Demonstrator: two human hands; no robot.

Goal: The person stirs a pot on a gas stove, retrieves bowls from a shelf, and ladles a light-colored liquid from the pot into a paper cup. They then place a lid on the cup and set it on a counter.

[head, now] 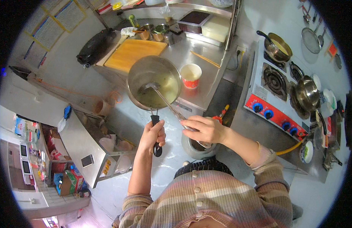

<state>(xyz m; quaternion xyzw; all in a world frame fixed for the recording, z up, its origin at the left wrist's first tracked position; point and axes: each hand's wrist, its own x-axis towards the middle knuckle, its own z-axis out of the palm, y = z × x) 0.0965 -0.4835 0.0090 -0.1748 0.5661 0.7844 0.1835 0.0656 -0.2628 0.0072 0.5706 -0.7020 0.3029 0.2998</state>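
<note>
My left hand (153, 136) grips the black handle of a metal saucepan (133, 98), which is held in front of me by the counter. Pale, steamy liquid with light lumps lies inside the pan. My right hand (203, 129) is closed on the handle of a metal ladle (169, 106), whose head rests in the pan. Just right of the pan, a red and white paper cup (190, 76) stands on the steel counter (197, 99) with pale contents. Behind the pan lies a wooden cutting board (133, 54).
Chopsticks (205, 59) lie right of the cup. A gas stove (257, 88) on the right holds a pot of pale yellow liquid (278, 47) and a metal pan (307, 94). A steel table (82, 139) with a phone (87, 160) stands left. A round bin (193, 151) is below my right hand.
</note>
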